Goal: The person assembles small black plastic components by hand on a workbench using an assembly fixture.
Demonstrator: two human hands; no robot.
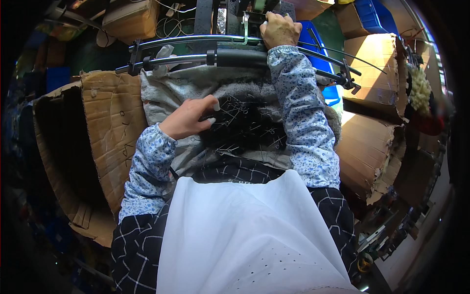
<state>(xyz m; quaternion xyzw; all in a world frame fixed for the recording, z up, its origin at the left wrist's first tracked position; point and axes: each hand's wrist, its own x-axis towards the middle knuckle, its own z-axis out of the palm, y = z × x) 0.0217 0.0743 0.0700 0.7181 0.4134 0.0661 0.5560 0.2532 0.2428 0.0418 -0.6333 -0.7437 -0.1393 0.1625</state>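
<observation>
My left hand point(192, 116) is above a blackened patch of grey cloth point(164, 93) spread over my lap. White covers sit on its thumb and index fingertips, which are apart with nothing visible between them. Just beyond them lie several slim metal pieces with ring ends point(235, 109), like small scissors or scissor halves. More of these are strewn across the dark patch. My right hand point(280, 30) is closed at the front of a machine point(203, 24), beyond the curved bars. What its fingers wrap around is hidden beneath the hand.
Curved metal bars point(183, 60) with a black padded sleeve point(240, 58) cross in front of the machine. An open cardboard box point(115, 132) stands at left, with more cardboard boxes point(367, 147) at right. Blue bins point(377, 19) and a looped cable point(171, 27) are farther back.
</observation>
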